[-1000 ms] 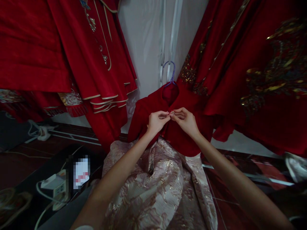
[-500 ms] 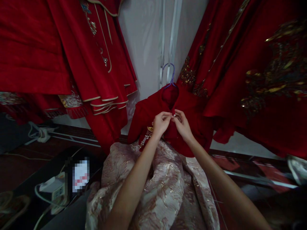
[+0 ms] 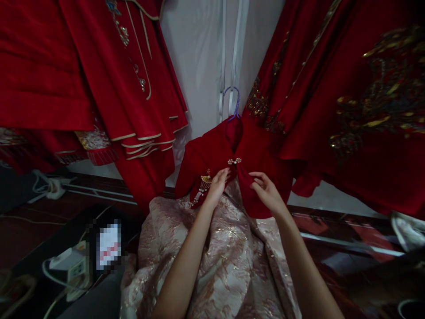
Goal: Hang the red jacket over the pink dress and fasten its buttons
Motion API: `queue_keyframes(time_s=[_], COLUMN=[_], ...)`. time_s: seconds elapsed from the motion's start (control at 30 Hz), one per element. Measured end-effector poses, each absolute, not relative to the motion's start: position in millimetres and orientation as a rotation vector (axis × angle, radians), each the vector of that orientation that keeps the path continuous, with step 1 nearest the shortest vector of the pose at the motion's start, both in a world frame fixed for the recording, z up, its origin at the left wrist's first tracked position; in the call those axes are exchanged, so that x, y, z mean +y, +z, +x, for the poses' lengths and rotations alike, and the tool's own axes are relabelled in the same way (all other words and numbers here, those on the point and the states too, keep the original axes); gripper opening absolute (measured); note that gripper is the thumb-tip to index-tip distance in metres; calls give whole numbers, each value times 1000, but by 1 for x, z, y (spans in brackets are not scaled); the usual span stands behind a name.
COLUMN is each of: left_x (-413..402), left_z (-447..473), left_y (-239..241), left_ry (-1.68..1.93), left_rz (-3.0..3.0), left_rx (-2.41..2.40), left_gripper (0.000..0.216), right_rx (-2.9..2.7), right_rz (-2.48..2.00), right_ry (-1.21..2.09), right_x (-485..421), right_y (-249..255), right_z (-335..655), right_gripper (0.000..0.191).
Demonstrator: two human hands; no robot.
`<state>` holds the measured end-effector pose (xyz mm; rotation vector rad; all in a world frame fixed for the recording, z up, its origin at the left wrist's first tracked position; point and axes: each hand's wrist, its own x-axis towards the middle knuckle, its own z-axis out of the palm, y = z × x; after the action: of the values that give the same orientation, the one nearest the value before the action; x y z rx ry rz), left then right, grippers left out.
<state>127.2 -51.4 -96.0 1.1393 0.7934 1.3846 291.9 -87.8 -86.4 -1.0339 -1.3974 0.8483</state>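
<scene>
A short red jacket [image 3: 199, 155] hangs on a purple hanger [image 3: 237, 104] in front of me. Its collar is joined by a beaded clasp [image 3: 234, 161], and below that the two front edges part. My right hand [image 3: 267, 192] pinches the jacket's right-side front edge between thumb and fingers and draws it outward. On the other front edge lies my left hand [image 3: 217, 186], fingers stretched toward the clasp. Beside that hand a gold tassel ornament [image 3: 206, 179] dangles on the jacket. A pale pink brocade garment [image 3: 229, 248] spreads beneath both forearms.
Red garments with gold trim [image 3: 133, 102] hang at the left, and red embroidered garments [image 3: 308, 110] at the right. A pale wall panel [image 3: 195, 57] stands behind. At the lower left lie a power strip [image 3: 78, 270], cords and a blurred-out bright item [image 3: 109, 248].
Both hands have left the collar and moved down. The beaded clasp now shows fastened across the collar. My right hand has taken the front edge and pulled it to the right.
</scene>
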Motion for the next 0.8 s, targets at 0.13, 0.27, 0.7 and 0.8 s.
queue_keyframes(time_s=[0.13, 0.27, 0.7, 0.8], left_x=[-47, -46, -40, -37], left_z=[130, 123, 20, 23], left_y=[-105, -102, -89, -94], left_ry=[1408, 1419, 1482, 1426], left_rz=[1229, 1257, 1271, 1251], left_rx=[791, 799, 965, 942], left_gripper=[47, 39, 34, 33], right_rx=[-1388, -1422, -1579, -1526], right_rz=[-950, -861, -745, -748], right_ry=[840, 1024, 1119, 1155], right_x=[-113, -131, -126, -127], right_y=[-56, -44, -58, -59], right_z=[287, 269, 250, 245], right_gripper=[27, 34, 23, 24])
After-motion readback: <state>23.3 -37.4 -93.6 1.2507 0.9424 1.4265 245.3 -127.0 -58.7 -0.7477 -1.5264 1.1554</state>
